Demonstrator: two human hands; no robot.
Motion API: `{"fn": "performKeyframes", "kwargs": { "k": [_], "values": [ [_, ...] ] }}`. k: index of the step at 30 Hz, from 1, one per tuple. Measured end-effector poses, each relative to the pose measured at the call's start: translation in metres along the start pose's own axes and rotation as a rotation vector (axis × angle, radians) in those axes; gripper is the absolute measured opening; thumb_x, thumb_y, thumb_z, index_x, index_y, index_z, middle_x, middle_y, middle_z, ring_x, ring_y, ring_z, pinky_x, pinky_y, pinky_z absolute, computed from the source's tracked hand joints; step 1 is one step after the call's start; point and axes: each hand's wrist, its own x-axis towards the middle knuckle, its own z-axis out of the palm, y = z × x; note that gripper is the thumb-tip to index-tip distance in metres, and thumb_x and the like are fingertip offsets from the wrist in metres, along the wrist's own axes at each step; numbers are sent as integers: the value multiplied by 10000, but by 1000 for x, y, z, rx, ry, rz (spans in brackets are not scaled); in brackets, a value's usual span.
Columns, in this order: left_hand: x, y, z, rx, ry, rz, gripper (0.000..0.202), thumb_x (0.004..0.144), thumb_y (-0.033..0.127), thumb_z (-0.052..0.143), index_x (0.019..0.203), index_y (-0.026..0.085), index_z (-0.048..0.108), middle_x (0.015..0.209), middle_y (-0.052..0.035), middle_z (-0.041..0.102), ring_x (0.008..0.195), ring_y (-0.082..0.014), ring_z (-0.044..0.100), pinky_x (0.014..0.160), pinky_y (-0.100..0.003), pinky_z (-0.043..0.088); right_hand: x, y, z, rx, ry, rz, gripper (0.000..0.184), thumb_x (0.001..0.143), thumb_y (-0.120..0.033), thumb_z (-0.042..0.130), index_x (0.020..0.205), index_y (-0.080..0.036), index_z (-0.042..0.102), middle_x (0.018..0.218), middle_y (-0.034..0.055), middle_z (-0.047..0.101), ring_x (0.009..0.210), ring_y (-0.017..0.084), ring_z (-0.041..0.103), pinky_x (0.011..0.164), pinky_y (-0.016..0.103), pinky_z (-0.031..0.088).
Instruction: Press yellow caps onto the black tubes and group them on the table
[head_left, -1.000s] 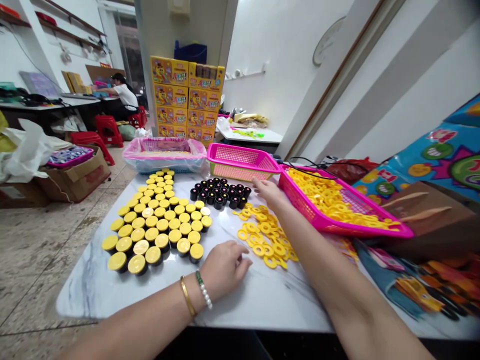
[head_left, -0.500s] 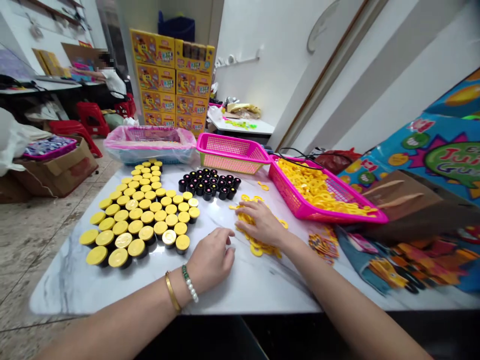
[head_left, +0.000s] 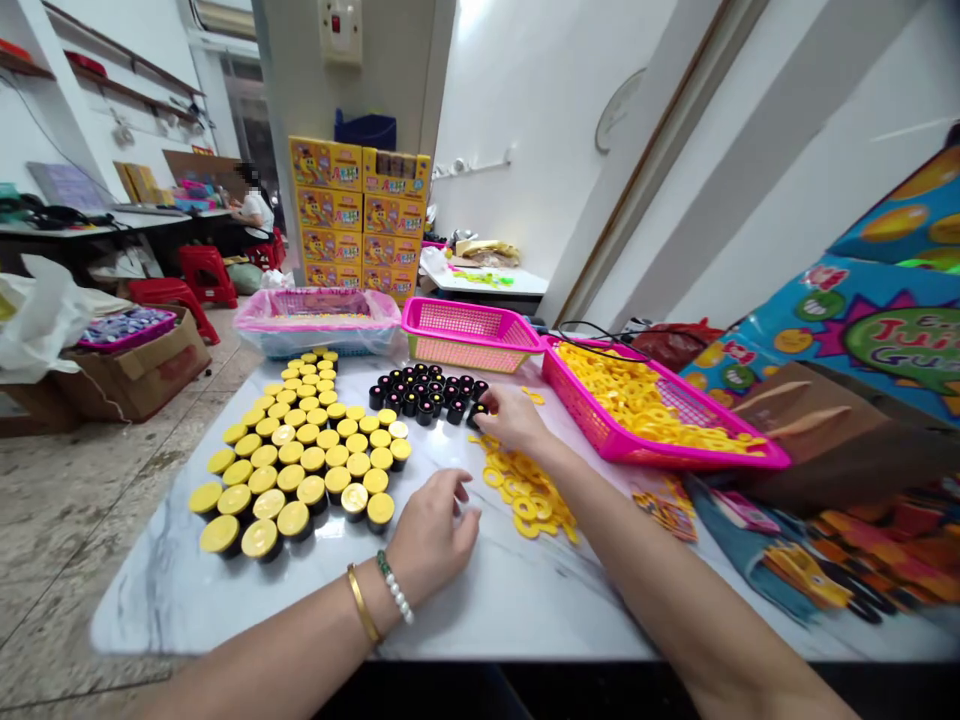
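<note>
My right hand [head_left: 516, 418] reaches to the right end of a cluster of small black cups [head_left: 425, 410] with pink or yellow dots on top. Its fingertips close on the rightmost black cup [head_left: 477, 412], partly covered by the fingers. Under that wrist lies a loose pile of yellow plastic rings with tabs [head_left: 527, 492]. My left hand [head_left: 437, 527], wearing bracelets, hovers over or rests on the table, loosely curled, thumb apart, with nothing visible in it. To its left stand many black cups with yellow lids [head_left: 291, 455] in rows.
A pink basket [head_left: 592, 435] of yellow rings stands at the right, with an empty-looking pink basket [head_left: 472, 322] and a plastic-lined basket [head_left: 315, 335] along the back. Small printed packets [head_left: 665, 510] lie right of the pile. Yellow boxes [head_left: 330, 210] are stacked behind; a person [head_left: 255, 210] sits far left.
My right hand has moved from the yellow ring pile forward to the black cups, and its fingers have closed at one. My left hand stays nearly in place. The camera view has tilted up.
</note>
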Motion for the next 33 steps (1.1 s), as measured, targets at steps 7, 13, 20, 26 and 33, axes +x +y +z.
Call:
{"fn": "performKeyframes", "kwargs": {
  "k": [7, 13, 20, 26, 33],
  "values": [
    [0, -5, 1, 57, 70, -40, 505, 762, 99, 577, 1249, 131, 447, 1148, -123, 557, 996, -213, 581, 864, -387, 521, -91, -49, -29, 239, -255, -203, 217, 769, -190, 608, 977, -231, 655, 946, 29, 728, 887, 192, 668, 806, 315, 506],
    [5, -4, -6, 151, -109, -100, 235, 748, 91, 613, 975, 152, 599, 933, -59, 620, 897, -204, 605, 851, -363, 505, -99, -28, -36, 123, -134, -61, 207, 853, -367, 594, 956, -207, 675, 838, 42, 729, 737, 187, 669, 678, 302, 501],
    [6, -1, -8, 180, -137, -89, 207, 725, 126, 640, 928, 156, 613, 879, -46, 615, 815, -189, 598, 788, -319, 506, -87, -8, -15, -210, -239, -75, 154, 800, -367, 673, 821, -215, 660, 818, 49, 689, 764, 207, 634, 647, 286, 441],
    [4, 0, -10, 177, -153, -84, 192, 744, 151, 628, 935, 150, 642, 874, -51, 627, 824, -190, 600, 783, -304, 499, -83, -17, -34, -86, -268, -87, 210, 893, -264, 517, 797, -198, 691, 898, 81, 662, 859, 209, 629, 779, 319, 469],
    [6, 6, -14, 285, -294, -118, 199, 747, 315, 688, 875, 162, 684, 920, -67, 637, 824, -217, 624, 733, -308, 492, -103, -31, -60, 758, -569, 230, 374, 777, -558, 646, 782, -185, 670, 567, -9, 555, 494, 120, 486, 477, 256, 397]
  ]
}}
